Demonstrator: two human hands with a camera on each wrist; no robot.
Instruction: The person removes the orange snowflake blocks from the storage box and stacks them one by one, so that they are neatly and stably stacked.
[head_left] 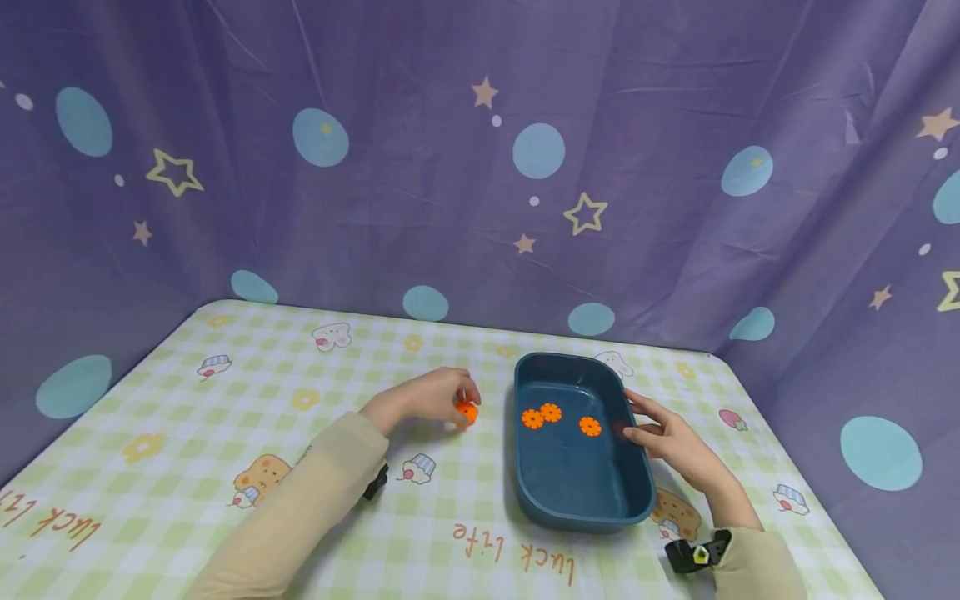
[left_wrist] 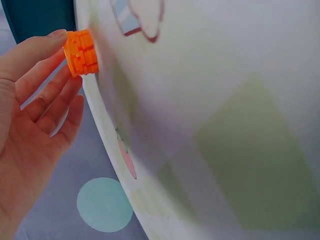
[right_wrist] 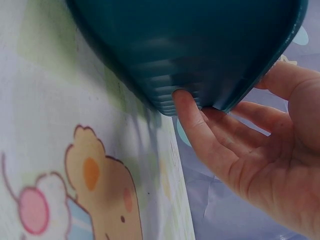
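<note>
My left hand (head_left: pixel 438 396) pinches a small stack of orange notched discs (left_wrist: pixel 81 53) between thumb and fingers, low over the tablecloth and left of the dark blue bin (head_left: pixel 585 523). In the left wrist view, the thumb lies on one face of the stack. Inside the bin, orange discs lie on the floor: a touching pair (head_left: pixel 533 419) toward the left wall and a single disc (head_left: pixel 590 427) nearer the right wall. My right hand (head_left: pixel 671 437) grips the bin's right wall, thumb at the rim and fingers against the outside (right_wrist: pixel 215 145).
A checked tablecloth (head_left: pixel 300 400) with printed cartoon figures covers the table. Behind and on both sides hangs a purple curtain (head_left: pixel 420 217) with stars and dots. Dark straps circle both wrists, one strap (head_left: pixel 697 552) showing on the right wrist.
</note>
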